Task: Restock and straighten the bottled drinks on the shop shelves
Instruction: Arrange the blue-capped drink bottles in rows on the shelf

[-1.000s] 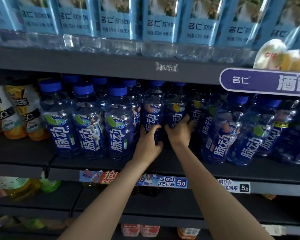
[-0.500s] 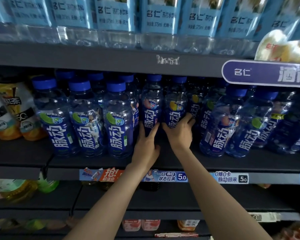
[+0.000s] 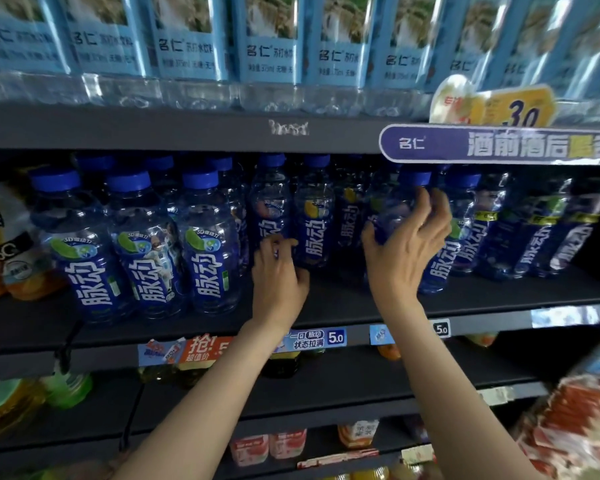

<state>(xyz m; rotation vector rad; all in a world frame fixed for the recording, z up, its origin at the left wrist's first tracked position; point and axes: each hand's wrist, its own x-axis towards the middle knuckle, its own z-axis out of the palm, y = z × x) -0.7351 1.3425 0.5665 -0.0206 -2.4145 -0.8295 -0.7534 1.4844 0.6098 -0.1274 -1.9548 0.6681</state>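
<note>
now shifted right: right hand grips a leaning blue bottle on the middle shelf; left hand, fingers curled, pinches the recessed bottle. straightening moves along the row.

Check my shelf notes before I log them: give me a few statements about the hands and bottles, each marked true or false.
1. The right hand grips a blue-capped bottle. True.
2. The left hand rests on the upper shelf's light blue water bottles. False: it is at the middle shelf, fingers curled against a blue bottle.
3. Three blue bottles with green-leaf labels stand upright left of the hands. True.
4. The price tag under the left wrist reads 9.0. False: it reads 5.0.
</note>
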